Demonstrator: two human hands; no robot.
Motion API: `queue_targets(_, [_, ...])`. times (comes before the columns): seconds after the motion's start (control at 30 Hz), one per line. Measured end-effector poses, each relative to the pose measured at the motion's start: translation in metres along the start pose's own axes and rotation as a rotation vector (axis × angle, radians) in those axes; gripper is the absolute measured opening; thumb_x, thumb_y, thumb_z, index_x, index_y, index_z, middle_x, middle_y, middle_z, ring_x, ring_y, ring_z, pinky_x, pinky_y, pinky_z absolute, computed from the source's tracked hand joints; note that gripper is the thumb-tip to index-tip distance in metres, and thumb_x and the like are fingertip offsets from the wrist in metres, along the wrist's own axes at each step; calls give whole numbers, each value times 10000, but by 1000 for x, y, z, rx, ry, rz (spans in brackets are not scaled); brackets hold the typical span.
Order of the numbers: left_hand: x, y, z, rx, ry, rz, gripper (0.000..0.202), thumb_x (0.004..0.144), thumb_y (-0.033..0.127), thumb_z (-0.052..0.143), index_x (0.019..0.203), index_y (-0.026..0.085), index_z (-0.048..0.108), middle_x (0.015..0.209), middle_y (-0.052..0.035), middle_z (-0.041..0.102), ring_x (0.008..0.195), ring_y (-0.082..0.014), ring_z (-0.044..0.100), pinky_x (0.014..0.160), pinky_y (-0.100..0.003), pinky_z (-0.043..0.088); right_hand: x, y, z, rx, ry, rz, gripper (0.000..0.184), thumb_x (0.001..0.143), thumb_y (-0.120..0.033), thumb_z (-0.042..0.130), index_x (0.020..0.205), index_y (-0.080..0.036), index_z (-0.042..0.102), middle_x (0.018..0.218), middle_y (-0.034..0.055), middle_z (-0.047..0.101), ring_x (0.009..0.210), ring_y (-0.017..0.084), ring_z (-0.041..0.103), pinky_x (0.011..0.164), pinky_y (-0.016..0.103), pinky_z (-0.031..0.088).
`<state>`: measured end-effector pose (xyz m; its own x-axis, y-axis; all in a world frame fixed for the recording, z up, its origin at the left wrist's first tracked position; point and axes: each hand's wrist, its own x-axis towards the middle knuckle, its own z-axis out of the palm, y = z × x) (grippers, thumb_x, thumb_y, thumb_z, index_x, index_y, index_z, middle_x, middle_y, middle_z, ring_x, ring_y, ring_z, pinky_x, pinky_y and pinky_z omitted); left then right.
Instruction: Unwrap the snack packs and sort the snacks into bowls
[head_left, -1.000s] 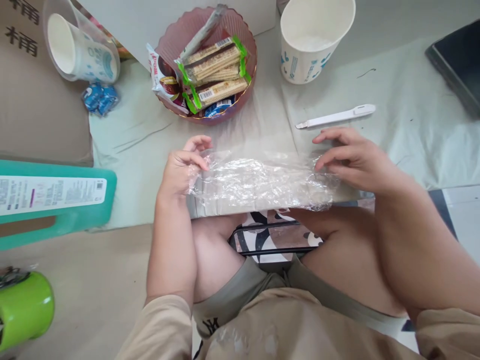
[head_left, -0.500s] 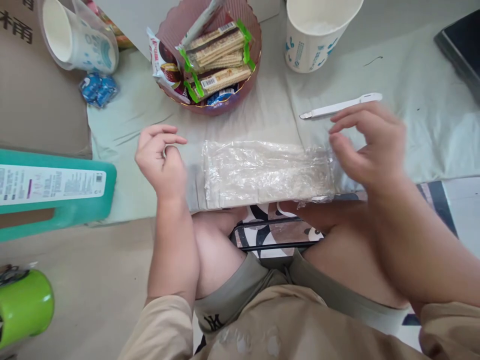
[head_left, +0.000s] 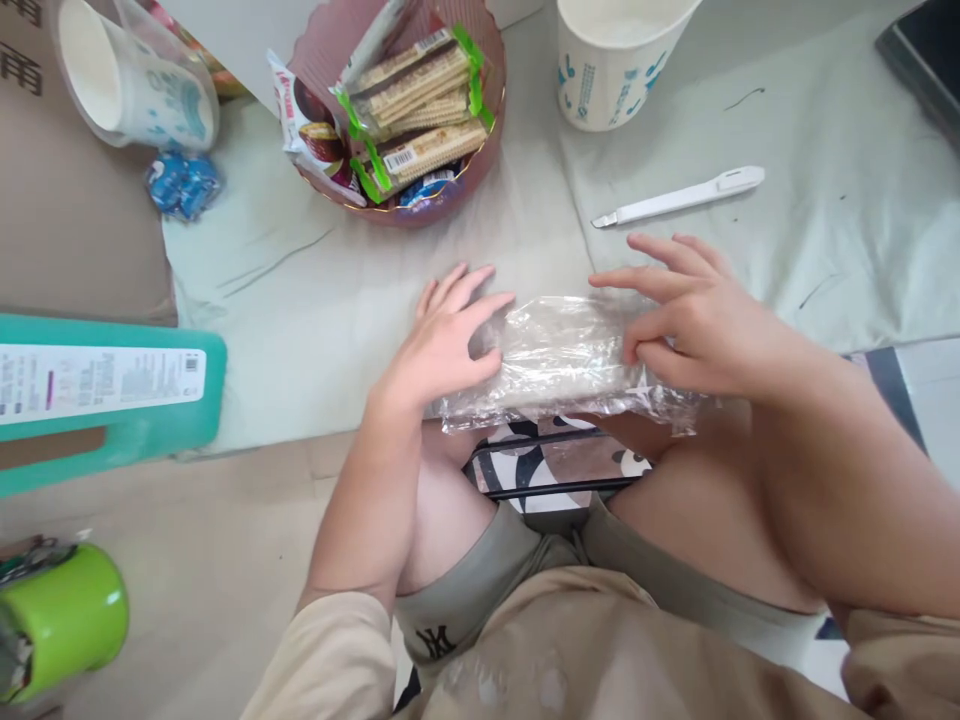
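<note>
At the far left, well apart from the left hand and on its near side, stands a lime-green container (head_left: 82,615). A teal container (head_left: 142,385) with a white label lies level with that hand, well out to its left. Farther forward and left of the same hand are a tilted paper cup (head_left: 169,105) in a clear sleeve and some blue-wrapped pieces (head_left: 184,185). Beyond the left hand sits a pink bowl (head_left: 319,45) holding wrapped wafers (head_left: 412,95). The left hand (head_left: 439,345) has its thumb and fingers spread, the thumb at the left end of the crinkled clear film (head_left: 562,345), which lies between the two hands at the cloth's near edge. Ahead of the right hand, slightly left, stands a large paper cup (head_left: 615,75). A white cutter (head_left: 679,198) lies just beyond the right hand (head_left: 701,325), whose lower fingers bend over the film's right part; whether they pinch it I cannot tell. A dark object (head_left: 930,70) lies well beyond, to that hand's right.
</note>
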<state>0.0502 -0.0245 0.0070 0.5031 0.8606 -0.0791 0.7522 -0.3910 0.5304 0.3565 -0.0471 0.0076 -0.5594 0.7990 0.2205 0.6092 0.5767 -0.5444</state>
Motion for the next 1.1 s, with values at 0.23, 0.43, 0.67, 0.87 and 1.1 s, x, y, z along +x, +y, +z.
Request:
queue_targets(0.23, [2, 4, -8, -206, 186, -90, 470, 689, 75, 686, 1117, 262, 741, 858, -9, 697, 962, -253, 668, 1076, -490, 480, 4, -4, -2, 51, -29, 168, 173, 788, -293, 592, 915, -285, 709, 1177, 61, 755, 1142, 365, 682, 1053, 613, 491])
queue_targets(0.43, [1, 10, -14, -634, 202, -121, 384, 653, 51, 718, 990, 234, 734, 740, 31, 612, 699, -142, 600, 732, -320, 548, 26, -9, 7, -21, 61, 168, 568, 787, -398, 670, 1330, -245, 600, 1277, 120, 715, 1190, 373, 645, 975, 529, 516])
queue_targets(0.67, [4, 4, -15, -913, 145, 86, 446, 675, 215, 884, 1071, 285, 693, 866, 18, 662, 778, -133, 668, 729, -287, 588, 70, -24, -6, 130, -344, 218, 129, 793, -261, 662, 917, -232, 682, 861, 33, 728, 859, 237, 673, 767, 343, 470])
queue_targets(0.87, [8, -4, -25, -1399, 205, -39, 671, 648, 625, 865, 1229, 378, 638, 1304, -6, 687, 1303, -338, 637, 956, -451, 619, 60, -27, -7, 658, -132, 357, 140, 838, -295, 648, 778, -233, 538, 681, -15, 611, 665, 157, 593, 640, 301, 464])
queue_targets(1.1, [27, 4, -14, -1435, 405, -279, 672, 743, 806, 646, 1107, 243, 696, 1354, -108, 689, 1356, -371, 603, 921, -409, 620, 70, -31, 12, 955, 130, 635, 198, 852, -255, 671, 819, -247, 476, 711, -17, 603, 648, 144, 616, 595, 289, 481])
